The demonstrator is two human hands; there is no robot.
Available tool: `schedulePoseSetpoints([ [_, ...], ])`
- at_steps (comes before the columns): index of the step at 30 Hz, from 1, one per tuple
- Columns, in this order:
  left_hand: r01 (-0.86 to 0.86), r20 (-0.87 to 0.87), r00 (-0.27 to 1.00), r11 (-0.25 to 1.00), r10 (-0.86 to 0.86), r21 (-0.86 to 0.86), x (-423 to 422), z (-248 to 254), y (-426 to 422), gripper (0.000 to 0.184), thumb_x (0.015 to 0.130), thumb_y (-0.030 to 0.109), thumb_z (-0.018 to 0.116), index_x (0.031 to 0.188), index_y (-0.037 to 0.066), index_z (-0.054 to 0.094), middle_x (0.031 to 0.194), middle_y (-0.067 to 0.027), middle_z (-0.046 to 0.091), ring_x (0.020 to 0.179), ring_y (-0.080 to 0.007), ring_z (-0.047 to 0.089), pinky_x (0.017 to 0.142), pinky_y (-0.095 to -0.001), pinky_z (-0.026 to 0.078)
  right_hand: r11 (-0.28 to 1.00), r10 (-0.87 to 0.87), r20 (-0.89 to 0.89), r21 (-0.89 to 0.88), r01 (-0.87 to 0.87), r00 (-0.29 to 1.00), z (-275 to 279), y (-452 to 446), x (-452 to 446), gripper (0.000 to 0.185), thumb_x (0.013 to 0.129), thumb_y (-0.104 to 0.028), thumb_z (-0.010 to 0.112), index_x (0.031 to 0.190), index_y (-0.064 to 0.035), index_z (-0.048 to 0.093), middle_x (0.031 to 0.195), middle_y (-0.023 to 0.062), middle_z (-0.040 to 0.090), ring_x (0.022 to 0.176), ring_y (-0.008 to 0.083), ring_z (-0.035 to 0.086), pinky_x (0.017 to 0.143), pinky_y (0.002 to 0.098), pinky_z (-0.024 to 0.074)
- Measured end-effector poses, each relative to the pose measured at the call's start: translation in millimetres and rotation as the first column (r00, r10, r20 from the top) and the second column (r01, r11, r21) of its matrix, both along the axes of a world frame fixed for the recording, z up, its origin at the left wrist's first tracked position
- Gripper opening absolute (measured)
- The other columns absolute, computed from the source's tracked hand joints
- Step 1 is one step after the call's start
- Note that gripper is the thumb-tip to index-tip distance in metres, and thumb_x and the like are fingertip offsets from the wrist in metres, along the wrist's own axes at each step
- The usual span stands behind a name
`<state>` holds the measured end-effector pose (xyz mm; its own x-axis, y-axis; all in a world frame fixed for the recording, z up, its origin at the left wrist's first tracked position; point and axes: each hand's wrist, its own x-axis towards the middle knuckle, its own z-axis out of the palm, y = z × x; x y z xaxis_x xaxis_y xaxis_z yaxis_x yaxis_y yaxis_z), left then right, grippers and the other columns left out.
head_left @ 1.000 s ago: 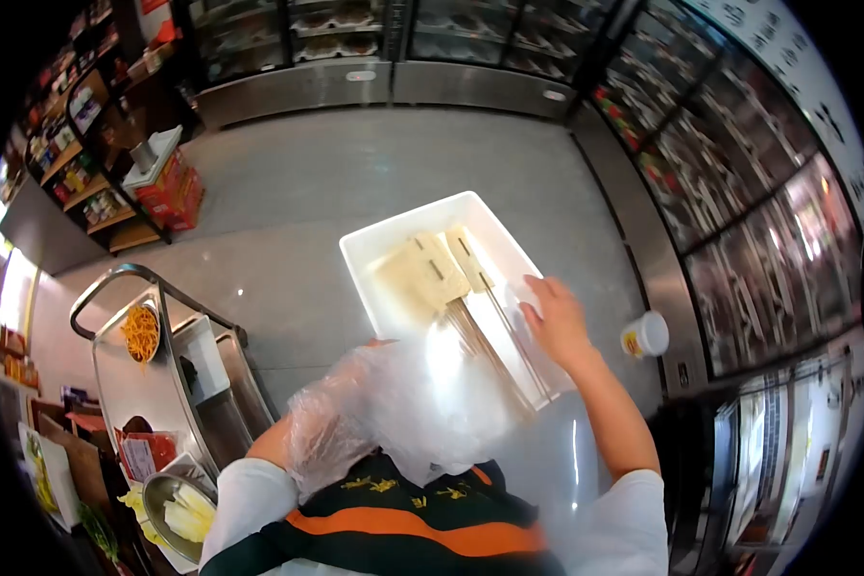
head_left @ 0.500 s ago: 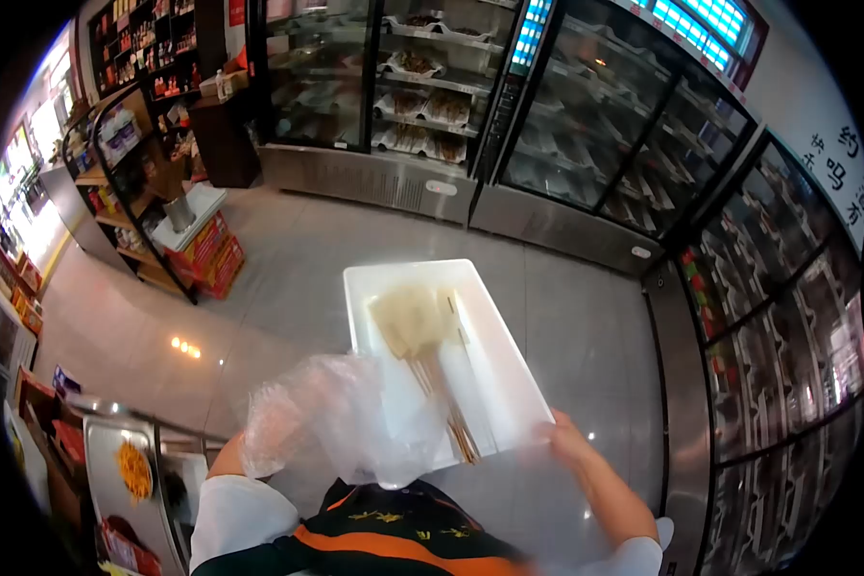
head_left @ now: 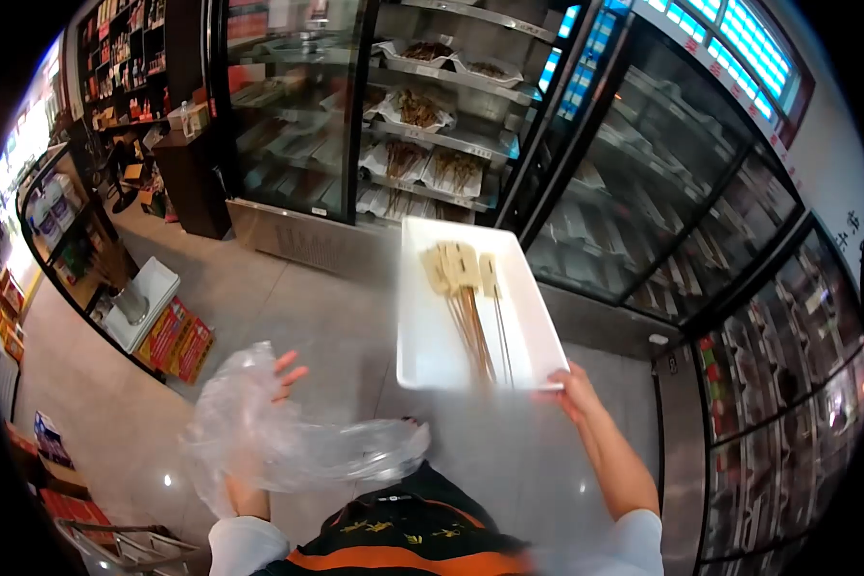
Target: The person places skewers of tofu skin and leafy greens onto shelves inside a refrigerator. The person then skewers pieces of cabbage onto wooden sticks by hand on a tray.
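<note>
My right hand (head_left: pixel 574 389) grips the near right corner of a white tray (head_left: pixel 538 336) held out in front of me. Inside lie several skewers (head_left: pixel 470 326) with flat, pale, yellowish pieces on their far ends, their sticks pointing toward me. Off to the tray's left, my left hand (head_left: pixel 286 374) has its fingers stretched apart. A clear plastic bag (head_left: pixel 341 451) is draped around that hand and wrist and trails to the right below the tray. The plastic partly hides the palm.
Ahead stands a glass-door display fridge (head_left: pixel 298 230), one section showing trays of skewers (head_left: pixel 418 110). More glass fridges (head_left: pixel 662 182) line the right. At left are a shelf rack (head_left: pixel 58 211), a white bin (head_left: pixel 154 298) holding a metal cup, and red cartons (head_left: pixel 178 341).
The tray has moved forward and right, toward the fridges. My left hand and the bag have come away from over the tray to its left. The view has turned and shifted.
</note>
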<state>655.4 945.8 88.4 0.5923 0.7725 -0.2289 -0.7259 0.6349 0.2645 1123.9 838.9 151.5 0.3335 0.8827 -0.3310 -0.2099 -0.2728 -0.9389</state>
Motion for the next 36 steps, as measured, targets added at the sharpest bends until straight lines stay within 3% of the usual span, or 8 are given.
schedulePoseSetpoints([
  [6,-0.288,-0.022,0.957,0.957,0.289,0.037,8.3,-11.6,117.2,0.049,0.083,0.029,0.050,0.124,0.005,0.037,0.116,-0.0184,0.048,0.082,-0.0193,0.057,0.052,-0.0248,0.043,0.989,0.026,-0.154,0.147,-0.004,0.988,-5.2,253.6,110.8,0.043,0.072,0.002,0.038,0.115,0.0087,0.038,0.102,0.0233,0.053,0.083,0.0349,0.059,0.065,0.0407,0.0551],
  [11,-0.438,-0.043,0.897,0.897,0.441,0.053,12.2,-23.8,205.8,0.049,0.083,0.031,0.049,0.124,0.007,0.037,0.119,-0.0179,0.046,0.086,-0.0214,0.055,0.052,-0.0249,0.043,0.971,-0.037,-0.142,0.229,0.070,0.989,10.3,438.7,175.3,0.043,0.074,0.001,0.037,0.116,0.0075,0.037,0.101,0.0223,0.053,0.084,0.0342,0.059,0.067,0.0405,0.0549],
  [20,-0.438,0.014,0.899,0.896,0.438,0.071,48.6,-77.7,441.9,0.049,0.083,0.034,0.047,0.125,0.010,0.037,0.123,-0.0170,0.042,0.093,-0.0252,0.051,0.051,-0.0253,0.042,0.942,-0.219,-0.133,0.228,0.245,0.967,-27.9,669.7,272.1,0.039,0.078,-0.001,0.038,0.116,0.0061,0.035,0.102,0.0237,0.050,0.086,0.0363,0.056,0.071,0.0414,0.0533],
  [26,-0.399,0.035,0.917,0.913,0.397,0.090,75.0,-79.1,561.2,0.049,0.083,0.037,0.046,0.125,0.012,0.037,0.125,-0.0165,0.039,0.098,-0.0278,0.049,0.050,-0.0255,0.041,0.940,-0.331,-0.184,0.021,0.340,0.926,-56.5,744.8,323.5,0.035,0.082,-0.003,0.039,0.116,0.0055,0.034,0.108,0.0254,0.046,0.092,0.0377,0.053,0.074,0.0403,0.0525],
  [28,-0.403,0.029,0.915,0.910,0.402,0.094,77.5,-79.1,582.3,0.050,0.083,0.038,0.046,0.125,0.013,0.037,0.126,-0.0163,0.038,0.099,-0.0286,0.048,0.050,-0.0255,0.041,0.938,-0.338,-0.194,0.014,0.347,0.921,-63.4,748.5,330.6,0.033,0.084,-0.006,0.040,0.116,0.0038,0.036,0.102,0.0245,0.050,0.085,0.0359,0.057,0.068,0.0371,0.0537],
  [30,-0.411,0.032,0.911,0.906,0.410,0.099,78.1,-82.1,593.3,0.050,0.083,0.038,0.046,0.125,0.014,0.037,0.127,-0.0161,0.037,0.101,-0.0295,0.048,0.050,-0.0256,0.040,0.961,-0.276,-0.049,-0.049,0.273,0.960,-61.1,751.2,339.7,0.033,0.085,-0.005,0.042,0.117,0.0048,0.037,0.095,0.0213,0.054,0.076,0.0320,0.060,0.057,0.0315,0.0533],
  [31,-0.422,0.030,0.906,0.901,0.421,0.096,78.8,-84.1,596.3,0.050,0.083,0.039,0.046,0.125,0.014,0.037,0.127,-0.0160,0.037,0.101,-0.0299,0.047,0.050,-0.0256,0.040,0.955,-0.295,-0.013,-0.048,0.294,0.955,-61.4,756.0,341.9,0.031,0.084,-0.007,0.046,0.113,0.0028,0.043,0.084,0.0174,0.058,0.062,0.0264,0.060,0.046,0.0263,0.0471],
  [36,-0.476,0.029,0.879,0.873,0.476,0.106,81.9,-93.0,589.9,0.050,0.083,0.041,0.045,0.126,0.016,0.037,0.130,-0.0155,0.034,0.105,-0.0320,0.045,0.049,-0.0258,0.040,0.960,-0.258,0.142,-0.073,0.270,0.956,-85.0,775.3,373.1,0.022,0.082,-0.009,0.052,0.103,-0.0023,0.050,0.076,0.0126,0.057,0.050,0.0176,0.052,0.039,0.0219,0.0389],
])
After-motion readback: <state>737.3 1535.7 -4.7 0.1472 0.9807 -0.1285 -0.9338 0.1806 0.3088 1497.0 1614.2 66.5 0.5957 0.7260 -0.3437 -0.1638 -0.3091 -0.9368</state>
